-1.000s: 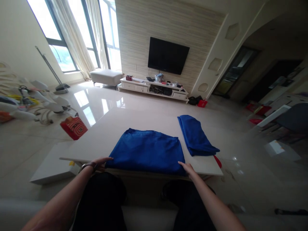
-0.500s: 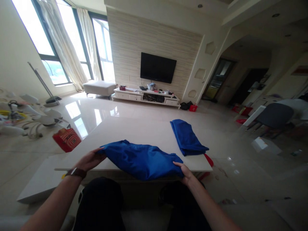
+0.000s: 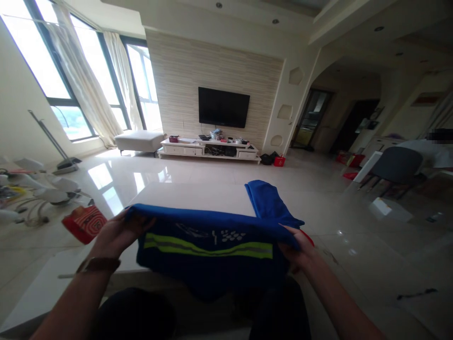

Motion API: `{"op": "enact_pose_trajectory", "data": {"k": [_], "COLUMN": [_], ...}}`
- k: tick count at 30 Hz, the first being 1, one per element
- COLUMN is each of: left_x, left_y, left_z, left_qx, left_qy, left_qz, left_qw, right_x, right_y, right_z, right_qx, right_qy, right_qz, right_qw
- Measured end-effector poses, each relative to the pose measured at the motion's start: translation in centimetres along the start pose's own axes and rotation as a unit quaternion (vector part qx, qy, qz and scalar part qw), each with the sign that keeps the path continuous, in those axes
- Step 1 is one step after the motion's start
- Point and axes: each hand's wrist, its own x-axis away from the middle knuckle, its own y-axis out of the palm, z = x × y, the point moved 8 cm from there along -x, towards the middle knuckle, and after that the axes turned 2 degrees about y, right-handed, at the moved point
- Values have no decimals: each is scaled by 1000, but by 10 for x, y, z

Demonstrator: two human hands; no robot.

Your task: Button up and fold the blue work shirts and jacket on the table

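Blue garment stretched between left hand and right hand, fingers clamped on its upper corners. Cloth hangs below fingers, over near edge of white surface; pale print above yellow-green band. Folded blue cloth on surface, beyond right hand. Red bag beside left forearm. Far wall: black screen above white cabinet. Count: two blue cloths, one bag, one screen, one cabinet.
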Motion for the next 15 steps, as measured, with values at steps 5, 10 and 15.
{"op": "enact_pose_trajectory", "data": {"k": [5,10,15], "left_x": [-83,-140,-144], "left_y": [201,378,369], "left_z": [-25,-23,-89], "left_qx": [76,109,44], "left_qy": [-6,48,27], "left_qz": [-130,-281,-309], "left_qw": [989,952,950], "right_x": [-30,-43,-127], "right_y": [5,-1,-43], "right_z": [-146,-253,-212], "right_qx": [-19,-73,-76], "right_qy": [-192,-368,-350], "right_qz": [5,29,132], "right_qw": [981,926,924]}}
